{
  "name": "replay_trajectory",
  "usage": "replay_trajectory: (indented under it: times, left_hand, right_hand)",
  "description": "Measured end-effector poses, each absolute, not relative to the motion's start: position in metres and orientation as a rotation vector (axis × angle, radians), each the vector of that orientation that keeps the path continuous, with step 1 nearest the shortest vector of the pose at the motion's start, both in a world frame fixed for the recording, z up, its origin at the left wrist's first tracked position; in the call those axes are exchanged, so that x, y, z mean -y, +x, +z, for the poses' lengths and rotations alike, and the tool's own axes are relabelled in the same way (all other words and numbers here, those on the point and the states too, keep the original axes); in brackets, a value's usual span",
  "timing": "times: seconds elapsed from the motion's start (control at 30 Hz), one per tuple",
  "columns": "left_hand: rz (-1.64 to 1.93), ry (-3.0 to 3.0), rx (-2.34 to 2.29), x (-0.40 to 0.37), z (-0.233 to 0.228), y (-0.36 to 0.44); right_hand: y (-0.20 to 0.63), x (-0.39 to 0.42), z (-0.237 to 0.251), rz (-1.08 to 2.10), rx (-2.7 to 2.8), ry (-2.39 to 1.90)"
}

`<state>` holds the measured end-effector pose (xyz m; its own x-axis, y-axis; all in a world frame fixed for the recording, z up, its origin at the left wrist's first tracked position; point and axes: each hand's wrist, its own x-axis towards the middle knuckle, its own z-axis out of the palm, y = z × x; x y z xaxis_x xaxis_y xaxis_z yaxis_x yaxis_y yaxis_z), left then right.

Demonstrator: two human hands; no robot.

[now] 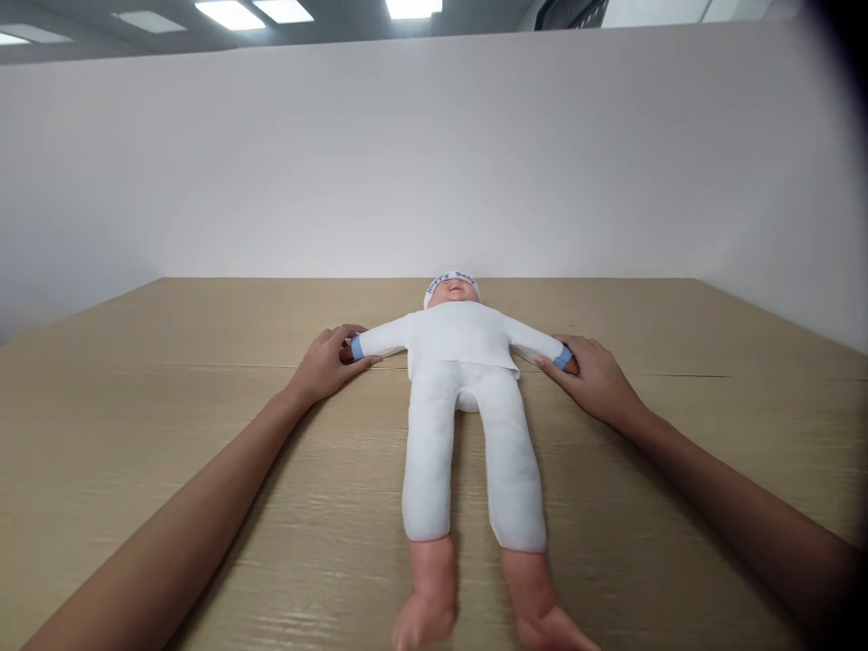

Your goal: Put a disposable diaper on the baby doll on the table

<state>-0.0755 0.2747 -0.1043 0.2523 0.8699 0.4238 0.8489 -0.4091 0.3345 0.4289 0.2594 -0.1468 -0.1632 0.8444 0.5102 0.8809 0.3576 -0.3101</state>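
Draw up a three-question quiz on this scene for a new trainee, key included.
1. True or false: the doll lies on its back on the table, feet nearer the camera than its head.
2. What colour are the sleeve cuffs? A) red B) blue C) green
3. Where do the left hand and right hand hold the doll?

Key: 1. True. 2. B. 3. At the ends of its outstretched arms.
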Motion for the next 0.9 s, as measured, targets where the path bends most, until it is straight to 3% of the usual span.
replay_trajectory:
  times: [0.4,0.9]
  left_hand:
    - [0.942,2.49,-1.678,-0.271,-0.118,-0.083]
    - [0.959,2.421,-2.004,-0.236,-0.133,-0.094]
  right_hand:
    - [0.449,-0.281,-0.172,-0.014,2.011,-1.486]
    - [0.432,-0.223,-0.183,-0.168,1.838,-1.686]
